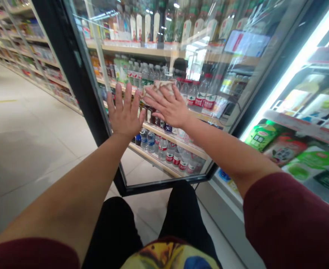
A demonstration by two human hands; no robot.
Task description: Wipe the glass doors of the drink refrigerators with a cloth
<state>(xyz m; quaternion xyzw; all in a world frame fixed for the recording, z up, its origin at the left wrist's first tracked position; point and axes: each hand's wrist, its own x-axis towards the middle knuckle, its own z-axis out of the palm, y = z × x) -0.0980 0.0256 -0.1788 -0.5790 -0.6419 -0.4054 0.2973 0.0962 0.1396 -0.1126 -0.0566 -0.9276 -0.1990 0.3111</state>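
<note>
Beige cloth [156, 86], crumpled, under right hand [169, 108]

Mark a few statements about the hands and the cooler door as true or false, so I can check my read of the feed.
1. The left hand lies flat on the glass door with its fingers spread. True.
2. The right hand grips a spray bottle. False: its spread fingers press a crumpled cloth to the glass.
3. The door is shut over the cooler. False: it stands swung open, and the green packets on the lit shelves at right are uncovered.
4. Shelves of bottles show through the glass. True.
</note>
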